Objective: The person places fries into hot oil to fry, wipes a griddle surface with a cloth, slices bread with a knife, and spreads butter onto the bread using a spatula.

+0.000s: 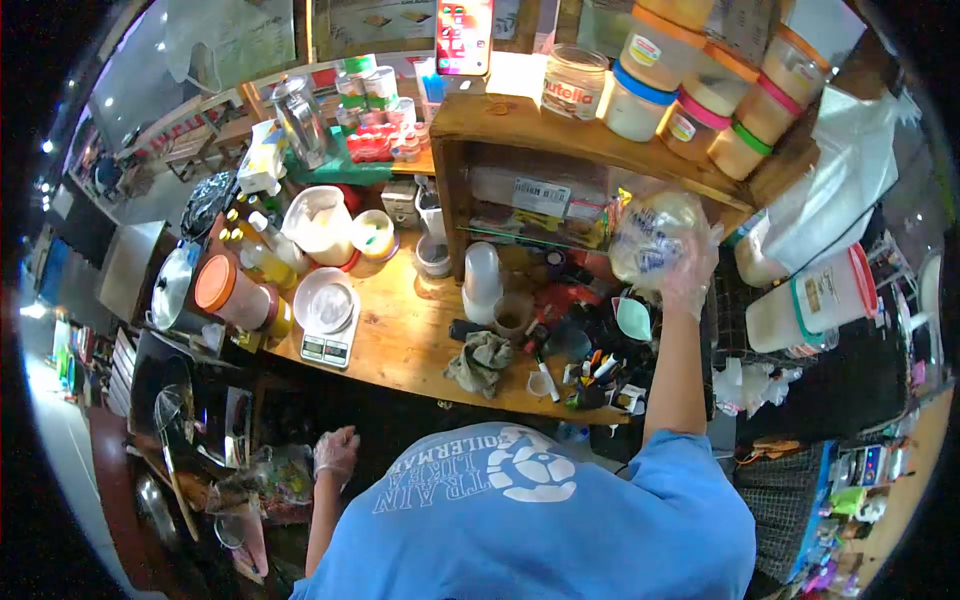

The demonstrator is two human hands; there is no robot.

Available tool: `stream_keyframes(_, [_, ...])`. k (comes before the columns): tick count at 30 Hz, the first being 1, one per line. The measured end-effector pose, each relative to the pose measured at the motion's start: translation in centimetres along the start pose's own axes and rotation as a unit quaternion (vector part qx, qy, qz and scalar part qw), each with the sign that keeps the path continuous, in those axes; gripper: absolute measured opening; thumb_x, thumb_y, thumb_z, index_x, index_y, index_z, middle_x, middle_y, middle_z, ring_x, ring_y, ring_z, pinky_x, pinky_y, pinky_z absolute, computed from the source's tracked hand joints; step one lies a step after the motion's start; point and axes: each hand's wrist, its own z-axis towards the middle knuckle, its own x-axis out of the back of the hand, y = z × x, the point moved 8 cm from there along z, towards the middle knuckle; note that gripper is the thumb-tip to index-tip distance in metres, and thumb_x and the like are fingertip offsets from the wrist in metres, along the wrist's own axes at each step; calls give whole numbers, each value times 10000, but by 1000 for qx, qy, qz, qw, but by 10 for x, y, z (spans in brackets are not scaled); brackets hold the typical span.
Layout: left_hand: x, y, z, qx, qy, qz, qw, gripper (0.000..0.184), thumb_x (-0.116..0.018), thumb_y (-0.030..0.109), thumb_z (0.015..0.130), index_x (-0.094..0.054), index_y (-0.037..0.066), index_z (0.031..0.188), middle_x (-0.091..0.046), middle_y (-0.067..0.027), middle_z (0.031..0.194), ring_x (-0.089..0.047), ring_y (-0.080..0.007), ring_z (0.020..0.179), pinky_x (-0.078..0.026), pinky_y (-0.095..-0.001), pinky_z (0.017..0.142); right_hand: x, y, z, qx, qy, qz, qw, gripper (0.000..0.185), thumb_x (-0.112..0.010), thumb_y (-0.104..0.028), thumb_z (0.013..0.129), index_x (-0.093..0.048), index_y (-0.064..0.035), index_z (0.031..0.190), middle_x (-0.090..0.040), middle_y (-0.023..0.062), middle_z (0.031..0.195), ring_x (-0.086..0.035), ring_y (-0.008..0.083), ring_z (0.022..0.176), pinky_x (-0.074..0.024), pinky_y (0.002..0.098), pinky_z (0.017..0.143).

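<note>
The right arm is stretched toward the far right, the right hand closed in a grip; the left hand is held near left, its finger pose unclear

We've got a decent lane over the bare wooden tabletop between the kitchen scale on the left and the crumpled cloth. Farther right, stacked plastic cups, pens and a mint-green bowl get in the way. Our right hand and plastic bag block the shelf's right end.
</note>
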Motion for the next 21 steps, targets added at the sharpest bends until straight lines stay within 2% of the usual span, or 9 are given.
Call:
stream_keyframes(4, [80,109,23,-100,50,-116,987,278,-620,290,905,-719,94,1075,-699,-197,951,-653,-385,923,-526,-451,818,4,-48,-63,106,-65,-178,976,382,-679,-117,818,-582,-13,1172,-583,134,1264,-583,231,1157,-496,357,947])
stream_keyframes(6, [107,155,36,-121,36,-132,983,262,-645,258,903,-719,71,1071,-710,-179,955,-670,-357,931,-528,-427,830,-57,-79,-110,-99,-236,58,965,382,-680,-77,804,-592,-31,1173,-611,85,1206,-608,194,1092,-498,340,946])
stream_keyframes(8, [135,202,35,-212,54,-230,948,249,-670,195,906,-701,77,1123,-715,-146,1081,-688,-283,1009,-519,-386,900,-58,-64,-136,-110,-217,26,970,433,-733,-97,785,-584,-51,1189,-605,21,1057,-587,120,935,-493,280,849])
stream_keyframes(10, [178,259,16,-322,43,-294,899,335,-697,223,891,-660,79,1191,-673,-143,1190,-648,-275,1097,-488,-399,959,-98,-57,-177,-165,-341,-134,916,461,-760,-110,785,-571,-46,1201,-599,24,1074,-572,113,935,-477,279,861])
stream_keyframes(12, [221,304,-7,-436,99,-300,843,387,-730,217,862,-639,55,1201,-663,-151,1179,-639,-298,1092,-478,-417,972,-140,-53,-221,-127,-457,-117,872,505,-773,-112,798,-542,-31,1239,-599,48,1116,-579,137,992,-476,308,901])
stream_keyframes(14, [225,310,-8,-447,102,-288,841,368,-740,204,850,-642,35,1162,-667,-150,1135,-644,-278,1057,-493,-398,944,-166,-48,-249,-40,-497,-177,848,545,-775,-97,801,-516,-13,1273,-599,80,1166,-571,158,1065,-469,335,946])
stream_keyframes(16, [227,294,-5,-458,103,-277,838,352,-750,191,838,-645,16,1124,-672,-149,1091,-650,-257,1022,-508,-379,917,-193,-31,-287,-160,-576,-177,782,510,-756,-64,776,-538,-25,1235,-555,16,1069,-517,129,1036,-436,318,954])
stream_keyframes(18, [198,259,24,-305,-38,-317,897,265,-737,124,836,-638,11,1054,-667,-125,1014,-639,-196,925,-528,-335,831,-209,-22,-306,-162,-581,-134,786,509,-745,-47,772,-539,-27,1237,-574,34,1119,-537,141,1076,-441,334,963])
stream_keyframes(21, [215,221,20,-329,67,-377,863,157,-724,93,825,-653,3,933,-666,-119,841,-641,-212,764,-535,-331,701,-225,6,-326,-152,-581,-108,792,464,-761,-46,745,-557,-27,1162,-615,49,1116,-590,141,1045,-482,350,891])
